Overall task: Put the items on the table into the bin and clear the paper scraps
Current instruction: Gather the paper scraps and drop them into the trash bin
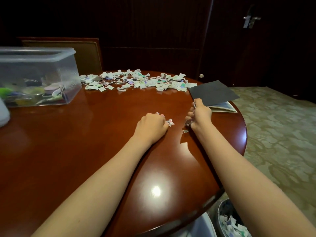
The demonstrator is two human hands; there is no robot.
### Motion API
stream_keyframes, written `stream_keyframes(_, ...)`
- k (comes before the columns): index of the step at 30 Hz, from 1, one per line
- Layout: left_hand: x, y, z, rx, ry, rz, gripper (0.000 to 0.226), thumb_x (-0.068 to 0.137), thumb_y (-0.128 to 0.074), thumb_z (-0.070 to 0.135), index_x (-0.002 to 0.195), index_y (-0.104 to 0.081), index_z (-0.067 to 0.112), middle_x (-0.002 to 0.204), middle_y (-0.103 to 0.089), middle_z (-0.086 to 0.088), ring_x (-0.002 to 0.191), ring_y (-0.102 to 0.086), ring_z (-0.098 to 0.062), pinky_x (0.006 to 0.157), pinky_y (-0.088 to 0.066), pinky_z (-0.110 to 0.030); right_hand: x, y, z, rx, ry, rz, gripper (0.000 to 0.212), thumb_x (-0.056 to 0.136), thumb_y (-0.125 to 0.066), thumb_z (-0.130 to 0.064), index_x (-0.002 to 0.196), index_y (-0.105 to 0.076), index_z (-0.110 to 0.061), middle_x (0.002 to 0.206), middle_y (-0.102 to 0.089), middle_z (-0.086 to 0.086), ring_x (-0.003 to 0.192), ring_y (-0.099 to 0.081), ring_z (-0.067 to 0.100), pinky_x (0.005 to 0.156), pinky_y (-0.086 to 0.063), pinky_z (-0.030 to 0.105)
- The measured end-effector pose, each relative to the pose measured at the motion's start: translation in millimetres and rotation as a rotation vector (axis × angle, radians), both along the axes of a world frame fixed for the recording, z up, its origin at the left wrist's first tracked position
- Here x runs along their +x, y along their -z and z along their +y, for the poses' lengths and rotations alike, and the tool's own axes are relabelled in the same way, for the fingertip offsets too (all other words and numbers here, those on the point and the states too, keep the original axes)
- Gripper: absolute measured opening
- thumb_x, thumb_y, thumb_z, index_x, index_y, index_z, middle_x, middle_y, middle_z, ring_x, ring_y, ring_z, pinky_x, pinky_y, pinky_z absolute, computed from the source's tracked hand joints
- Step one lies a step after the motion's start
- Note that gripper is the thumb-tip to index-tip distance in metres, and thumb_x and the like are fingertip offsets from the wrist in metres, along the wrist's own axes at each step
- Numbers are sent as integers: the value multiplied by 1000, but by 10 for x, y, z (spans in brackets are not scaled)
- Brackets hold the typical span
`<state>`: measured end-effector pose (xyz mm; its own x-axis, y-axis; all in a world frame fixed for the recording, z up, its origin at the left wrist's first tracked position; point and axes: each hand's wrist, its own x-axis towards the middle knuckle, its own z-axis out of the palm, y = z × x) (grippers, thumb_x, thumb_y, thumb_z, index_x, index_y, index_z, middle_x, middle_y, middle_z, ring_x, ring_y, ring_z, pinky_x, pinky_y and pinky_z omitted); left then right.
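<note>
- The surface is a glossy, reddish-brown round top; its curved edge runs down the right side, with patterned carpet beyond it.
- A wide bare stretch of polished wood lies between the two forearms and the far scatter, with a bright lamp reflection near the near edge.
- The left hand rests on the wood, fingers curled together around a small bunch of paper scraps that pokes out at the knuckles.
- The right hand stands just beside it, fingers closed on more scraps; one small piece lies loose on the wood under the wrist.
- The main pile of torn scraps, white with dabs of green, purple and black, spreads in a band along the far side, well apart from both hands.
- A clear plastic bin, rectangular with a frosted rim, sits at the far left, touching the left end of the scrap band; assorted colourful small items show through its walls, blurred.
- A thin booklet with a matte dark cover lies at the right edge, partly overhanging, just behind the right hand.
- A round waste basket on the floor below the near-right edge holds torn paper.
- No writing can be read anywhere.
</note>
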<state>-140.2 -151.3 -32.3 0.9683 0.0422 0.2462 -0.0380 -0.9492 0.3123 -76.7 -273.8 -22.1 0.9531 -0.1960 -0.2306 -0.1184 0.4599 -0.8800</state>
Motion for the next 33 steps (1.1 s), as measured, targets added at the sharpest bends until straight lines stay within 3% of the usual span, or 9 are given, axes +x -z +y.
stream_keyframes(2,31,-6,32,-227,-22,-56,32,81,-45,-2,54,-37,13,70,-55,-16,84,-55,-39,63,-44,-30,-29,-3,-25,142,-19,-4,34,91,-42,-12,59,-34,-16,34,-25,-8,27,-16,5,35,-13,11)
stream_keyframes(4,70,-18,53,-430,-41,-149,42,72,-42,-13,51,-22,16,52,-32,-2,65,-43,-35,43,-28,-14,-58,-7,-34,230,-10,1,35,91,-41,-11,57,-34,-16,31,-22,-8,26,-14,5,35,-11,10)
stream_keyframes(6,94,-69,42,-624,-99,-216,44,70,-42,-17,53,-20,17,54,-23,3,50,-26,-20,37,-19,-13,-107,-16,-16,303,-9,12,36,92,-41,-11,57,-34,-15,31,-21,-8,25,-14,5,34,-11,10)
stream_keyframes(10,130,-211,-133,-1315,-249,-166,44,75,-43,-19,56,-24,16,57,-30,0,46,-28,-13,37,-24,-18,-193,-36,64,433,-33,33,38,93,-42,-15,56,-34,-16,31,-23,-8,24,-15,5,30,-12,11)
stream_keyframes(13,136,-313,-314,-1650,-264,-171,30,83,-34,-16,64,-36,8,61,-45,-6,44,-30,-12,35,-23,-15,-257,-55,121,502,-50,46,37,92,-41,-14,55,-33,-17,31,-23,-8,23,-16,5,30,-13,9)
stream_keyframes(17,146,-306,-518,-1881,-245,-92,21,80,-45,-14,71,-43,5,61,-43,-6,43,-35,-12,46,-32,-20,-356,-79,133,578,-18,22,37,93,-39,-14,56,-33,-16,30,-26,-7,23,-19,5,31,-18,9)
stream_keyframes(20,133,-295,-652,-1960,-256,-52,20,79,-49,-12,72,-48,7,62,-44,-7,54,-42,-15,55,-40,-26,-407,-127,96,637,52,-11,35,93,-40,-13,59,-33,-15,32,-27,-7,26,-22,6,36,-22,12)
stream_keyframes(24,103,-324,-839,-1994,-187,-46,25,77,-47,-15,71,-42,9,60,-40,-8,52,-39,-16,52,-39,-26,-478,-208,-61,648,103,-25,35,92,-42,-16,59,-33,-16,39,-28,-6,31,-22,6,39,-24,13)
stream_keyframes(33,-67,-444,-1823,-2049,89,68,41,75,-45,-22,61,-28,13,57,-32,-8,43,-33,-15,48,-31,-25,-640,-285,-1044,696,258,-201,37,90,-40,-10,56,-24,-17,32,-24,-7,25,-21,7,32,-23,10)
